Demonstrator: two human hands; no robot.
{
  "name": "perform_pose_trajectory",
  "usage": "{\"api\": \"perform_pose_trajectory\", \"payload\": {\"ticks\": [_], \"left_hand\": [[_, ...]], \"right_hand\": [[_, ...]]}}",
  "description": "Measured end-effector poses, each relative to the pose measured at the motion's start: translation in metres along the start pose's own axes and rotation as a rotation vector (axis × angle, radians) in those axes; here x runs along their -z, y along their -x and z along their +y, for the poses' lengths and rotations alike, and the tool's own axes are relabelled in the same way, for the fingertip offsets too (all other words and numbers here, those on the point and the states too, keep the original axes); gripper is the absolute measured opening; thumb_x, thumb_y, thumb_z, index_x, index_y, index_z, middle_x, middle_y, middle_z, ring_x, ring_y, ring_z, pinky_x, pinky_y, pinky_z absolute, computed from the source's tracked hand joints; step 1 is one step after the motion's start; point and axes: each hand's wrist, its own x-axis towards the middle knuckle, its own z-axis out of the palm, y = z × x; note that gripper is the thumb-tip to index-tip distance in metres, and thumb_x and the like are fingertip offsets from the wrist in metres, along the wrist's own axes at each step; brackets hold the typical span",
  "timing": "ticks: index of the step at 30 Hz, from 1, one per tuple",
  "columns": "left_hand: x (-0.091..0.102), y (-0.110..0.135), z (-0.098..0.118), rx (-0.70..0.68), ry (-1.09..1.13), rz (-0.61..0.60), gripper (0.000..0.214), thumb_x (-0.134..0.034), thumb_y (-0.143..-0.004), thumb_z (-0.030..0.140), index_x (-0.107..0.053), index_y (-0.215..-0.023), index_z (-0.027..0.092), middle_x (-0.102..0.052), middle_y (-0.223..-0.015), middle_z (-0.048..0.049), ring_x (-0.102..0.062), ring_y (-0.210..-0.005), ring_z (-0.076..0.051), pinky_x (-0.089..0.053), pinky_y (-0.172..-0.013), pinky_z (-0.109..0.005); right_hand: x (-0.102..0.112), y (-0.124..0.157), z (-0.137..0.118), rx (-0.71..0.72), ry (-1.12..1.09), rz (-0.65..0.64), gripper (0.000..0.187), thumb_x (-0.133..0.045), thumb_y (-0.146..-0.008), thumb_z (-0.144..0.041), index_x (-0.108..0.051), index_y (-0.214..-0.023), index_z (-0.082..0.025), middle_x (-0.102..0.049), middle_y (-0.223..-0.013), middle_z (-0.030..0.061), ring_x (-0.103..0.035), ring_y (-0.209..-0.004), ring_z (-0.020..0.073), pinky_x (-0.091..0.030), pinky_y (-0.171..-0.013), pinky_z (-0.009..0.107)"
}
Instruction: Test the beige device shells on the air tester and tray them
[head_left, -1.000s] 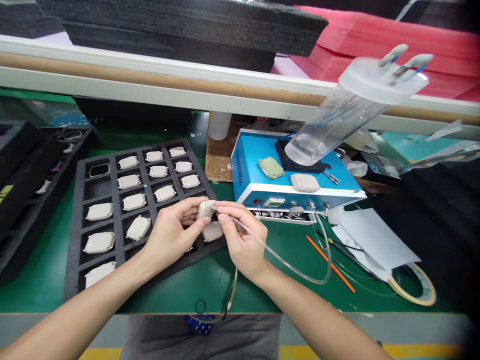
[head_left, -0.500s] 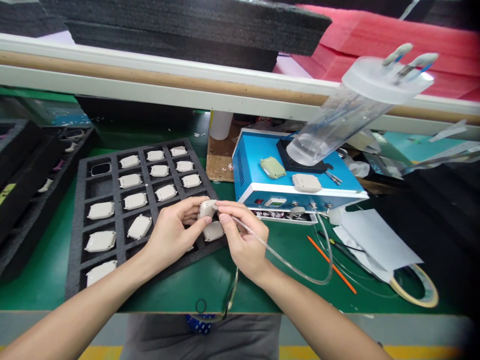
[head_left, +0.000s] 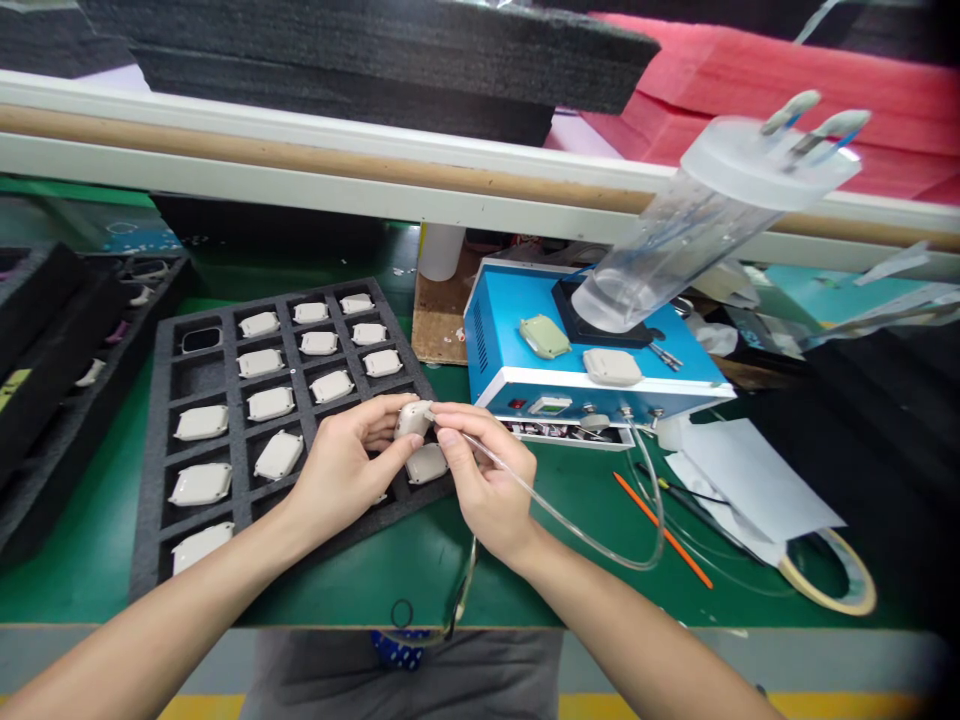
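Only the view shifted slightly; left fingers (head_left: 400,455) pinch a pale case (head_left: 409,422), right fingers (head_left: 459,458) grip tubing (head_left: 559,514) tightly.

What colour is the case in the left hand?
The case is pale beige, best seen in the head view.

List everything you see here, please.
Held case: 1, beige, centre
Held tube: 1, clear, centre
Foam tray: 1, dark grey, left
Tray cases: 14+, beige, in tray
Side trays: 2+, black, left
Box: 1, blue-white, right
Box cases: 2, green, beige, on box
Cylinder: 1, clear, on box
Stick: 1, orange, right
Paper: 1+, white, right
Tape roll: 1, yellowish, right
Foam stacks: 2+, black, red, top
Bench: 1, green, beneath
Left hand: 1, bare, around held case
Right hand: 1, bare, on held tube
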Motion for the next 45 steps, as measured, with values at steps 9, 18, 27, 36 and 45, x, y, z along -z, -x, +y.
{"api": "perform_pose_trajectory", "payload": {"ticks": [9,18,27,36,45], "left_hand": [[-0.0004,0.0002,-0.0009,-0.002,0.014,-0.003,0.042,-0.079,-0.086,0.035,-0.075,-0.123,0.015,-0.082,-0.117,-0.0108,-0.080,-0.104,-0.027,-0.066,-0.093,-0.039],[-0.0003,-0.0001,-0.0014,-0.002,0.006,-0.005,0.042,-0.078,-0.086,0.035,-0.075,-0.123,0.016,-0.083,-0.117,-0.0105,-0.080,-0.103,-0.027,-0.066,-0.092,-0.040],[0.0004,0.0002,-0.0012,-0.001,-0.004,-0.015,0.042,-0.078,-0.087,0.035,-0.074,-0.124,0.016,-0.082,-0.118,-0.0116,-0.080,-0.104,-0.027,-0.065,-0.095,-0.040],[0.0004,0.0011,0.0003,0.001,-0.004,-0.013,0.042,-0.078,-0.087,0.036,-0.074,-0.124,0.016,-0.081,-0.119,-0.0114,-0.080,-0.105,-0.027,-0.064,-0.096,-0.041],[0.0004,0.0007,0.0012,0.006,0.002,-0.013,0.042,-0.079,-0.086,0.037,-0.075,-0.122,0.017,-0.082,-0.116,-0.0114,-0.080,-0.104,-0.028,-0.064,-0.094,-0.041]], "right_hand": [[0.0002,0.0003,0.0002,-0.014,0.004,0.001,0.015,-0.067,-0.099,-0.017,-0.079,-0.102,-0.026,-0.082,-0.109,0.0056,-0.078,-0.104,0.0193,-0.064,-0.090,0.033],[0.0004,0.0007,0.0003,-0.014,0.014,-0.003,0.015,-0.066,-0.099,-0.017,-0.079,-0.102,-0.026,-0.082,-0.109,0.0062,-0.078,-0.104,0.0204,-0.064,-0.090,0.035],[-0.0004,-0.0001,-0.0004,-0.009,0.006,-0.001,0.016,-0.067,-0.099,-0.016,-0.079,-0.103,-0.025,-0.082,-0.109,0.0060,-0.078,-0.104,0.0187,-0.064,-0.090,0.033],[-0.0002,-0.0009,-0.0030,-0.019,0.023,0.001,0.014,-0.067,-0.099,-0.018,-0.079,-0.100,-0.025,-0.082,-0.108,0.0067,-0.078,-0.103,0.0207,-0.065,-0.090,0.036],[0.0003,-0.0017,-0.0031,-0.020,0.032,0.002,0.013,-0.067,-0.099,-0.019,-0.079,-0.100,-0.025,-0.082,-0.107,0.0071,-0.078,-0.103,0.0212,-0.065,-0.090,0.036]]}}
